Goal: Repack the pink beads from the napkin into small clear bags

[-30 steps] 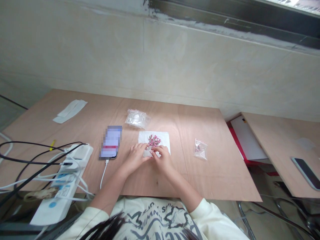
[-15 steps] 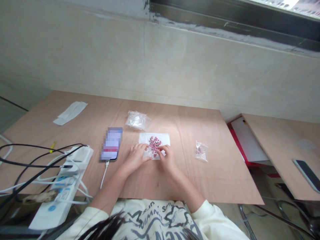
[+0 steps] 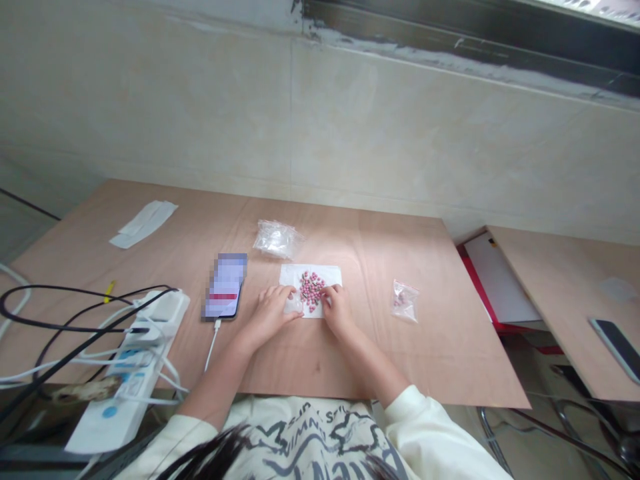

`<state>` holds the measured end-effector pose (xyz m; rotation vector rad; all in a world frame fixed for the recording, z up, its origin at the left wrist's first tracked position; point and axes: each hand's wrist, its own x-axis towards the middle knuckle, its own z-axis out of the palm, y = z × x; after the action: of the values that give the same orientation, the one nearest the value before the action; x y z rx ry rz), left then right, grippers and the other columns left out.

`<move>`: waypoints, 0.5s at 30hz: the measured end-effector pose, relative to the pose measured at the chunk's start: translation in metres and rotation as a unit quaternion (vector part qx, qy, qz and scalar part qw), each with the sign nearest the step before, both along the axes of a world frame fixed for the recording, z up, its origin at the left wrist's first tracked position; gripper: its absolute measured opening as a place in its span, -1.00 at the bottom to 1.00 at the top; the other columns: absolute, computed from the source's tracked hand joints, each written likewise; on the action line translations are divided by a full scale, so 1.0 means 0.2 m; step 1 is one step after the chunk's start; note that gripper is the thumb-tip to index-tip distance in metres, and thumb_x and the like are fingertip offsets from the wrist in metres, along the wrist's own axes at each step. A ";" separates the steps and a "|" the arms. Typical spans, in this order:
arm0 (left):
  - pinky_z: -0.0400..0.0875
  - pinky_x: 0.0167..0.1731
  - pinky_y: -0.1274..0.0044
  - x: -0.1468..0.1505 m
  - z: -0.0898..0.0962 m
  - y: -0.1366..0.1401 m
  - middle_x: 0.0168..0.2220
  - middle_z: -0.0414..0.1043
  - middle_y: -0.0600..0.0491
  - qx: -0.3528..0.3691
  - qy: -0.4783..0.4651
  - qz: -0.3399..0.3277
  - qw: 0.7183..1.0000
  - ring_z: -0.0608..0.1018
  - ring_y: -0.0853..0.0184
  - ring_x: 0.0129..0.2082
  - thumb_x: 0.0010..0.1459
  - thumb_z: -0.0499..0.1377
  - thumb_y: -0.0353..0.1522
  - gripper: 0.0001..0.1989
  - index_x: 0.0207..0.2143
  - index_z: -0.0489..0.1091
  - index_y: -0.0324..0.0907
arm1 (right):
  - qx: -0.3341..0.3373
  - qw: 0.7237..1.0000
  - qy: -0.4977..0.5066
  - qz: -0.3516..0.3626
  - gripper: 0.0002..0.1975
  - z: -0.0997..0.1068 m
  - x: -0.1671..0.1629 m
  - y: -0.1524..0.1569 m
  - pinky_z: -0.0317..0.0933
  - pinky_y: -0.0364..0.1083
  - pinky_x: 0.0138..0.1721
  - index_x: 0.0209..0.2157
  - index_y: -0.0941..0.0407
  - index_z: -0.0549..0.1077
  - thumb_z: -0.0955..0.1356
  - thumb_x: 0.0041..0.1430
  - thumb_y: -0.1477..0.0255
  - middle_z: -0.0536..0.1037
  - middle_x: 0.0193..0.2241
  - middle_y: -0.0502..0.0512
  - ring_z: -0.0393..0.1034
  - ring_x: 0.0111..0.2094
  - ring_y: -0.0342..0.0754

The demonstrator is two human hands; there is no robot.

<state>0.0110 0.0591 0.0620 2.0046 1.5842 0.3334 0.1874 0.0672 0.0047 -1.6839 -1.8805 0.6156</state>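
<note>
A pile of small pink beads (image 3: 313, 288) lies on a white sheet of paper (image 3: 330, 272) in the middle of the table. My left hand (image 3: 271, 308) rests at the sheet's left edge, thumb and fingers closed on a small clear plastic bag (image 3: 293, 304). At the right side of the pile is my right hand (image 3: 337, 308), its thumb and fingertips pinched together at the beads. Whatever sits between those fingertips is too small to make out.
Behind the sheet lies a stack of clear bags (image 3: 277, 239). A zip bag with pink pieces (image 3: 405, 301) is to the right. On the left are a charging phone (image 3: 225, 287), a power strip (image 3: 125, 380) with tangled cables, and white paper strips (image 3: 144, 224).
My right hand has shifted slightly right, from the pile's lower edge to its right side, and its fingers have drawn closer together. The left hand stays on the clear bag.
</note>
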 end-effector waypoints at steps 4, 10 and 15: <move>0.12 -0.15 0.41 0.01 -0.02 0.02 -0.18 0.35 0.02 0.004 0.010 -0.006 1.000 0.33 0.21 -0.13 -0.13 0.21 -0.29 -0.63 -0.22 0.24 -0.14 | -0.003 0.999 -0.031 0.025 -0.81 0.02 0.00 0.01 0.12 -0.09 -0.32 -0.45 0.13 0.39 0.21 -0.04 0.64 0.34 -0.43 0.11 0.19 -0.36 -0.05; 0.12 -0.15 0.41 0.01 -0.04 0.03 -0.18 0.35 0.02 0.013 0.009 -0.011 1.000 0.33 0.21 -0.13 -0.14 0.21 -0.29 -0.64 -0.24 0.25 -0.14 | -0.003 0.999 -0.017 0.050 -0.73 0.03 0.01 0.00 0.13 -0.08 -0.28 -0.36 0.12 0.36 0.20 -0.11 0.68 0.35 -0.37 0.11 0.20 -0.31 -0.04; 0.13 -0.15 0.42 0.00 -0.05 0.03 -0.20 0.35 0.03 0.010 -0.002 -0.007 1.000 0.34 0.22 -0.15 -0.13 0.20 -0.28 -0.65 -0.24 0.25 -0.13 | -0.001 0.999 0.008 0.031 -0.80 0.03 0.00 -0.02 0.13 -0.07 -0.28 -0.35 0.14 0.32 0.20 -0.07 0.61 0.34 -0.39 0.11 0.21 -0.31 -0.04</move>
<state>0.0116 0.0655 0.0527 2.0275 1.5690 0.3478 0.1880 0.0629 0.0108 -1.6225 -1.9268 0.6554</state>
